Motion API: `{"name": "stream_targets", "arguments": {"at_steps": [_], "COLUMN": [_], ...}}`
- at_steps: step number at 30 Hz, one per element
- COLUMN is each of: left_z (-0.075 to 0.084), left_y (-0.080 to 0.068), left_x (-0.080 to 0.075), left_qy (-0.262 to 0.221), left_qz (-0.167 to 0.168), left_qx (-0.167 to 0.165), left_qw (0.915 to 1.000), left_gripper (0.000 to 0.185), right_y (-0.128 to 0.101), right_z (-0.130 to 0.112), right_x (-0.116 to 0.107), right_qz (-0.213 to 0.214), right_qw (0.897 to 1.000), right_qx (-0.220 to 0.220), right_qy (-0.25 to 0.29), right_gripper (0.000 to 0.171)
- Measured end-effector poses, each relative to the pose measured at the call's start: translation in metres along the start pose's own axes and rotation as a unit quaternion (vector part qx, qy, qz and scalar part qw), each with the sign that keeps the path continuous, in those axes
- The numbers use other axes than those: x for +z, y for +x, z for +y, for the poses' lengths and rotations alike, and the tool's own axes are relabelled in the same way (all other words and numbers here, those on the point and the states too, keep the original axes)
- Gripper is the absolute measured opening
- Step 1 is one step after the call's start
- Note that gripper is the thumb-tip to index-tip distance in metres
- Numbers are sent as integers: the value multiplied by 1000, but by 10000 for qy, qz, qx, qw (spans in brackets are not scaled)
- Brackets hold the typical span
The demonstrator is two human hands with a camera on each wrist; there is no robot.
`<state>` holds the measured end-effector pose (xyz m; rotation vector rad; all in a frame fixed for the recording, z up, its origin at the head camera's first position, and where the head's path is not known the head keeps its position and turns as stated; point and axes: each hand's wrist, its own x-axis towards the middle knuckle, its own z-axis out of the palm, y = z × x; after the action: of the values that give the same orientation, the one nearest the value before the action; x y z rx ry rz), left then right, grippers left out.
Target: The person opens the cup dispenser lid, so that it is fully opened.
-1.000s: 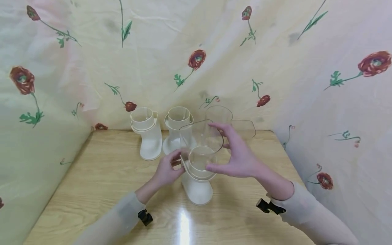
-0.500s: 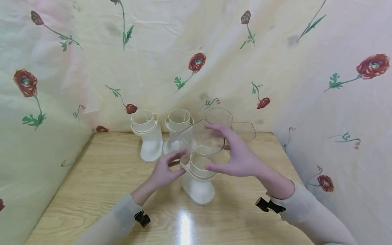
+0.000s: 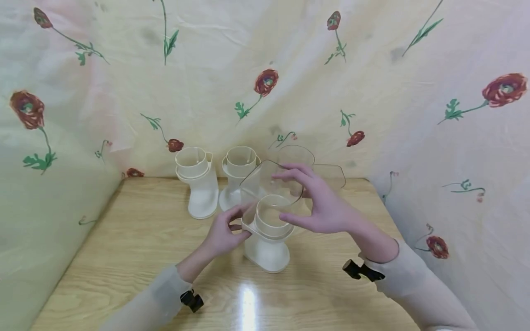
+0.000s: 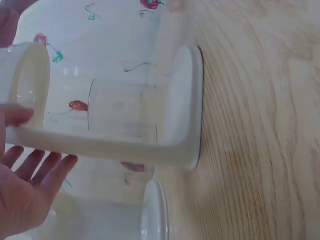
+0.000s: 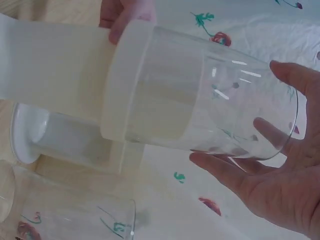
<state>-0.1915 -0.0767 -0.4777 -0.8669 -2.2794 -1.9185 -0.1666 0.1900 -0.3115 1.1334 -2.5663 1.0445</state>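
Observation:
A white stand with a round collar at its top and a rounded foot is upright on the wooden table. My left hand grips it by the upper back; in the left wrist view the thumb overlaps the collar and the fingers lie beside the spine. A clear cylindrical container rises from the collar, its wall passing down around a white inner cylinder. My right hand holds the container near its upper end, thumb on one side and fingers spread around the other.
Behind stand two similar white stands, one further right. At the back right are a clear container and another clear shape on its side. A flowered cloth hangs behind and along both sides of the table.
My right hand's fingers have shifted slightly to the left along the clear container, and the container is turned a little. The left hand keeps its hold on the stand.

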Motion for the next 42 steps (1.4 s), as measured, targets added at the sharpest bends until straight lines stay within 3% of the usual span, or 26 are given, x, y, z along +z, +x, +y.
{"name": "stream_targets", "arguments": {"at_steps": [4, 9, 12, 17, 20, 23, 28, 30, 36, 42], "left_z": [-1, -5, -3, 3, 0, -6, -12, -14, -16, -21], "left_y": [3, 4, -3, -12, -6, 6, 22, 24, 16, 22], "left_x": [-5, -5, 1, 6, -3, -15, -23, -21, -11, -12], "left_qy": [101, -201, -271, -136, -195, -328, -562, -676, -695, -660], "left_qz": [-111, -365, -233, -7, -317, -838, -1466, -1446, -984, -1154], "left_qx": [-41, -123, -216, -426, -362, -220, -79, -123, -225, 4], "left_qw": [9999, 9991, 9991, 9990, 9987, 9957, 9876, 9871, 9925, 9911], "left_gripper": [66, 68, 67, 72, 85, 96, 92, 92, 106, 115], "right_y": [4, 7, 11, 14, 15, 17, 22, 25, 31, 38], "right_z": [-2, -13, -11, 1, 2, -2, -3, 2, 16, -7], "right_x": [-2, 4, 4, -5, -7, -5, -6, -8, -17, -16], "right_qz": [28, 411, 434, 98, 99, 221, 108, -26, -423, -356], "right_qw": [9996, 9970, 9977, 9997, 9996, 9993, 9992, 9993, 9975, 9958], "right_qx": [3, 287, 166, -223, -240, -153, -98, -215, -560, -331], "right_qy": [-271, -583, -491, -104, -118, -242, -372, -306, -93, -771], "right_gripper": [79, 74, 69, 70, 74, 76, 67, 65, 74, 86]}}
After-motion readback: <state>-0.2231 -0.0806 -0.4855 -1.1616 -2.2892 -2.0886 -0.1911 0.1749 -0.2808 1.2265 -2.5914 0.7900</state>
